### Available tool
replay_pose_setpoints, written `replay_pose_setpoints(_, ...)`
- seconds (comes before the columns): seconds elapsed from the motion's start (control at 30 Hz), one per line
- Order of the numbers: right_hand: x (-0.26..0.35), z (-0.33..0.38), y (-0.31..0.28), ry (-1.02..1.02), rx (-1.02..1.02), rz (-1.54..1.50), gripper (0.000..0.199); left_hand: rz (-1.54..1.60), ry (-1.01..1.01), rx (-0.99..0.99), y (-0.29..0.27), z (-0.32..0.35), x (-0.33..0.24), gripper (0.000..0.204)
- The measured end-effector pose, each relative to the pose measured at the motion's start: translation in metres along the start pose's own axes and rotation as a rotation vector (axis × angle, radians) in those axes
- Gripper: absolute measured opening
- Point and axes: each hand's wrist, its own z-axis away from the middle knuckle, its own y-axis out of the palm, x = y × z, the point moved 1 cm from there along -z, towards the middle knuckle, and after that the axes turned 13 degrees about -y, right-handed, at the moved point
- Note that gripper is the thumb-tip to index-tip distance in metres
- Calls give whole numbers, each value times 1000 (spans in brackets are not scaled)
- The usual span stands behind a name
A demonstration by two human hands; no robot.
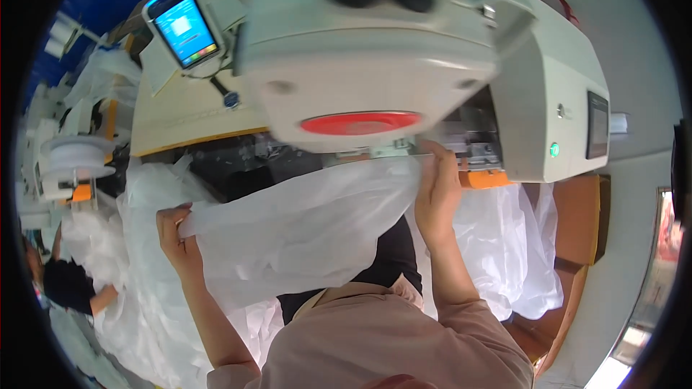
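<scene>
A length of thin white see-through fabric (303,223) stretches between my two hands, in front of a large pale industrial machine (375,50) that looks like a sewing machine. At the cloth's left end, my left hand (176,234) is closed with the edge pinched in its fingers. My right hand (440,191) lies along the fabric's right end, close under the machine head. Its fingertips reach toward the small metal work area (393,150) and are partly hidden there. The fabric's upper edge runs up to this metal area, and its lower part drapes over my lap.
A handheld device with a lit screen (184,25) stands on the table (191,104) at the left. More white fabric (504,245) hangs into a cardboard box (580,223) at the right. At the far left, another person in a dark top (68,286) is beside piled white cloth.
</scene>
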Motion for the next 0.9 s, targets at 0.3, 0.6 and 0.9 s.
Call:
replay_pose_setpoints(0.3, -41, 6, -84, 131, 67, 151, 19, 60, 549, 108, 80, -18, -71, 19)
replay_pose_setpoints(0.6, -67, 11, -65, -101, -124, 357, 20, 84, 350, -7, 112, -6, -77, 21)
replay_pose_setpoints(0.9, -18, 13, -22, -502, 143, 489, 23, -44, 173, 484, 43, 52, -1, 14)
